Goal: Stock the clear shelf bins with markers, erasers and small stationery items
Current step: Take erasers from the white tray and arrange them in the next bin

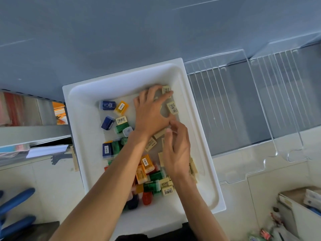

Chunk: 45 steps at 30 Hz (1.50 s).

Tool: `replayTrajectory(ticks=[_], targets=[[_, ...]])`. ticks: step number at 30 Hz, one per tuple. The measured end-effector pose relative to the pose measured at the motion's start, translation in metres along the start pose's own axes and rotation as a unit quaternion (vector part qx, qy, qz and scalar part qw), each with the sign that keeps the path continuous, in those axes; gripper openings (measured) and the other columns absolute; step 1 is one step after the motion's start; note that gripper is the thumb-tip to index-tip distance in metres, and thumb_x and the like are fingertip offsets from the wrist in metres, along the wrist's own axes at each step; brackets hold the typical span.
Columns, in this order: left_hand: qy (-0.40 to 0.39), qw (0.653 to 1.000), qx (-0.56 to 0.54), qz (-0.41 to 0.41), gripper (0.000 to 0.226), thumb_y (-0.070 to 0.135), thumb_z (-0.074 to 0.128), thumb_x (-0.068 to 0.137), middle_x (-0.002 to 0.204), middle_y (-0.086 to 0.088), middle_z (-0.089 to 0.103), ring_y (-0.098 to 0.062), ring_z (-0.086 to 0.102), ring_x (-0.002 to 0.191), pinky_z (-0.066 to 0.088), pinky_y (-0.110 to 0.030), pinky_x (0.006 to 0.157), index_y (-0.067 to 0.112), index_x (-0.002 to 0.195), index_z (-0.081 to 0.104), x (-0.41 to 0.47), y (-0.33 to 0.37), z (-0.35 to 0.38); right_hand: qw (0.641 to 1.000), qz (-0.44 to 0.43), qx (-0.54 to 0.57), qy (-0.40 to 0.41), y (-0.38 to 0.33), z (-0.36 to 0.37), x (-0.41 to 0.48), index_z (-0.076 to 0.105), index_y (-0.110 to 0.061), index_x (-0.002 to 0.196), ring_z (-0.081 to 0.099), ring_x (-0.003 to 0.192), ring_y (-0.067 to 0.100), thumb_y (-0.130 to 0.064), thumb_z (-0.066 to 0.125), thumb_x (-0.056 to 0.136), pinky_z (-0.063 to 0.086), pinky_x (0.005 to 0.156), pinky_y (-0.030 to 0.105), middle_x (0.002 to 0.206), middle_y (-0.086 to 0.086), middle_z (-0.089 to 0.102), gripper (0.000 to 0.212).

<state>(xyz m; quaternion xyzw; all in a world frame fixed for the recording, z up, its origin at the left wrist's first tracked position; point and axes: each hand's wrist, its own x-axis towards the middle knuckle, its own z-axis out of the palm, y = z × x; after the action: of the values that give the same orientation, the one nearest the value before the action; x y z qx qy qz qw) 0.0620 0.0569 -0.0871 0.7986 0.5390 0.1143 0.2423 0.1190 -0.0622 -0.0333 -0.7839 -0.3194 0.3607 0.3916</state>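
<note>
Both bare forearms are reaching up from the lower edge into a white tray (81,136) that is holding loose stationery. Lying nearest in the tray is a heap of small coloured boxes (149,181), orange, green, red and dark, mixed with cream erasers (167,190) bearing barcode labels. The right hand (176,150) is hovering over the middle of the tray with its fingers curled in toward the thumb; whether it is pinching anything is too blurred to tell. The left hand (151,112) is stretching farther in, fingers spread and arched, its index fingertip lying across a cream eraser (165,89) near the tray's far right corner, though a real grip cannot be made out. Another labelled eraser (172,107) is lying just beside that hand. Blue boxes (107,105) and a yellow one (121,107) are sitting apart on the left. Two clear shelf bins (225,105) are standing side by side right of the tray.
</note>
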Motion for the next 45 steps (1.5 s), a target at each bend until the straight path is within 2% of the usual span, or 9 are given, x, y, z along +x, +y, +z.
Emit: replayTrajectory(ticks=[7, 12, 15, 18, 22, 26, 32, 36, 45], targets=[[-0.019, 0.997, 0.032, 0.064, 0.066, 0.077, 0.057, 0.066, 0.143, 0.006, 0.049, -0.026, 0.042, 0.124, 0.025, -0.041, 0.099, 0.026, 0.109, 0.063, 0.001, -0.006, 0.0, 0.996, -0.027, -0.08, -0.005, -0.005, 0.0, -0.02, 0.048, -0.019, 0.127, 0.053, 0.105, 0.011, -0.018, 0.054, 0.096, 0.049, 0.086, 0.029, 0.122, -0.002, 0.048, 0.031], [0.021, 0.998, -0.015, 0.058, 0.021, 0.029, 0.064, 0.079, 0.119, 0.0, 0.054, -0.023, 0.045, 0.108, 0.032, -0.039, 0.092, 0.02, 0.098, 0.061, 0.008, -0.004, 0.0, 0.984, -0.051, -0.148, -0.08, -0.01, -0.019, -0.014, 0.05, -0.018, 0.128, 0.051, 0.11, 0.012, -0.029, 0.053, 0.093, 0.036, 0.082, 0.009, 0.127, -0.001, 0.052, 0.036], [-0.007, 0.999, -0.004, 0.041, 0.037, 0.017, 0.06, 0.081, 0.113, -0.004, 0.053, -0.023, 0.049, 0.106, 0.031, -0.037, 0.09, 0.023, 0.117, 0.064, -0.001, -0.008, 0.0, 0.971, -0.08, -0.176, -0.142, -0.011, -0.034, -0.015, 0.051, -0.023, 0.128, 0.048, 0.119, 0.009, -0.047, 0.048, 0.091, 0.034, 0.089, 0.008, 0.133, -0.006, 0.051, 0.044], [-0.035, 0.999, 0.014, 0.025, 0.036, 0.032, 0.055, 0.085, 0.107, -0.004, 0.05, -0.026, 0.05, 0.104, 0.028, -0.037, 0.086, 0.025, 0.117, 0.067, -0.012, -0.007, -0.009, 0.964, -0.066, -0.176, -0.188, -0.013, -0.046, -0.012, 0.049, -0.026, 0.131, 0.047, 0.121, 0.007, -0.047, 0.056, 0.092, 0.04, 0.093, 0.021, 0.137, -0.011, 0.047, 0.045], [-0.123, 0.988, 0.092, 0.006, 0.065, 0.077, 0.054, 0.075, 0.133, -0.003, 0.044, -0.027, 0.037, 0.126, 0.025, -0.043, 0.099, 0.029, 0.12, 0.058, -0.037, -0.001, -0.021, 0.967, -0.069, -0.15, -0.194, -0.017, -0.053, -0.01, 0.05, -0.028, 0.128, 0.046, 0.107, -0.007, -0.039, 0.063, 0.091, 0.034, 0.082, 0.01, 0.127, -0.017, 0.047, 0.04], [-0.14, 0.976, 0.16, -0.037, 0.072, 0.073, 0.063, 0.075, 0.15, -0.006, 0.034, -0.035, 0.024, 0.142, 0.024, -0.059, 0.112, 0.029, 0.131, 0.048, -0.07, 0.008, -0.015, 0.977, -0.04, -0.107, -0.178, -0.018, -0.051, -0.01, 0.046, -0.028, 0.136, 0.046, 0.092, -0.029, -0.042, 0.061, 0.093, 0.04, 0.071, -0.001, 0.129, -0.011, 0.049, 0.048], [-0.026, 0.982, 0.15, -0.114, 0.047, 0.052, 0.065, 0.077, 0.132, -0.009, 0.05, -0.038, 0.041, 0.121, 0.036, -0.052, 0.095, 0.027, 0.116, 0.057, -0.065, 0.011, -0.01, 0.983, -0.021, -0.068, -0.169, -0.018, -0.049, -0.004, 0.048, -0.035, 0.134, 0.05, 0.11, -0.001, -0.054, 0.056, 0.09, 0.038, 0.078, 0.007, 0.133, -0.012, 0.05, 0.049], [-0.088, 0.982, 0.104, -0.129, 0.049, 0.052, 0.062, 0.083, 0.131, -0.008, 0.043, -0.032, 0.043, 0.118, 0.036, -0.046, 0.099, 0.029, 0.125, 0.051, -0.059, 0.01, -0.011, 0.983, -0.023, -0.072, -0.167, -0.015, -0.052, -0.002, 0.05, -0.033, 0.132, 0.05, 0.11, -0.002, -0.051, 0.055, 0.092, 0.038, 0.079, 0.003, 0.131, -0.012, 0.051, 0.045], [-0.015, 0.992, -0.031, -0.118, 0.039, 0.041, 0.072, 0.076, 0.109, 0.004, 0.05, -0.013, 0.051, 0.09, 0.053, -0.034, 0.07, 0.024, 0.105, 0.052, -0.053, 0.004, -0.027, 0.985, -0.022, -0.043, -0.167, -0.015, -0.053, -0.003, 0.053, -0.033, 0.129, 0.053, 0.108, -0.005, -0.058, 0.049, 0.088, 0.042, 0.079, 0.006, 0.13, -0.012, 0.053, 0.048]])
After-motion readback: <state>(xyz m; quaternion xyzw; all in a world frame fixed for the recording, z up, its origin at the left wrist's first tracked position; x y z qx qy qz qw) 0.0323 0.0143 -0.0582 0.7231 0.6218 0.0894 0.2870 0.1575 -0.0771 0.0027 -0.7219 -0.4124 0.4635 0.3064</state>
